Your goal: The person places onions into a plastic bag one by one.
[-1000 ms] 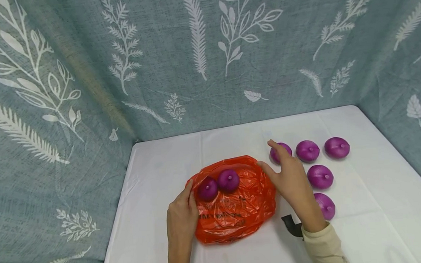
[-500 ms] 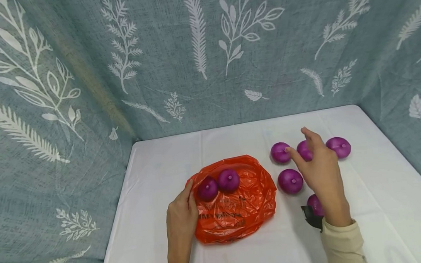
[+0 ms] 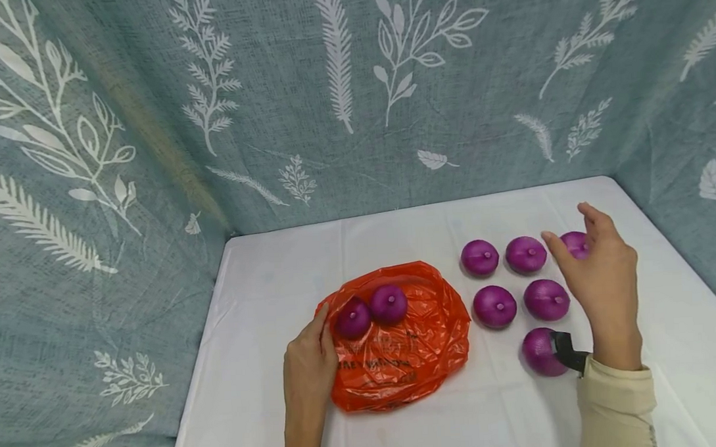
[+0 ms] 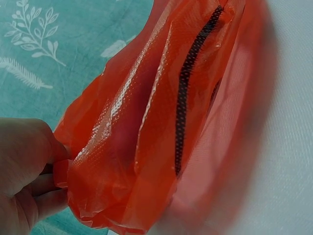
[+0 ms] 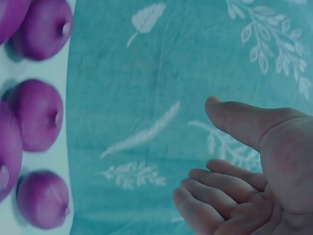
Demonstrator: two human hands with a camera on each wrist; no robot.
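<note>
A red plastic bag [image 3: 433, 352] lies spread open on the table, with two purple onions [image 3: 388, 304] inside its mouth. My left hand [image 3: 308, 366] pinches the bag's left rim; in the left wrist view the bag's gathered edge [image 4: 112, 161] sits between thumb and fingers. Over at the far right, my right hand [image 3: 610, 284] is raised above the table, thumb and fingers apart, holding nothing. It partly covers the farthest purple onion [image 3: 574, 243] in the head view. The right wrist view shows the empty palm [image 5: 254, 196] well apart from the onions [image 5: 35, 115].
Several more purple onions [image 3: 547, 300] stand in loose rows right of the bag. A black strap end [image 3: 566, 352] by the right wrist overlaps the nearest onion [image 3: 539, 352]. Patterned blue-green cloth [image 3: 391, 150] hangs behind and beside the white table [image 3: 265, 279].
My right hand has moved from the bag's right side across the onions to the far right, staying empty. The left hand keeps its hold on the bag, and the onions stay put.
</note>
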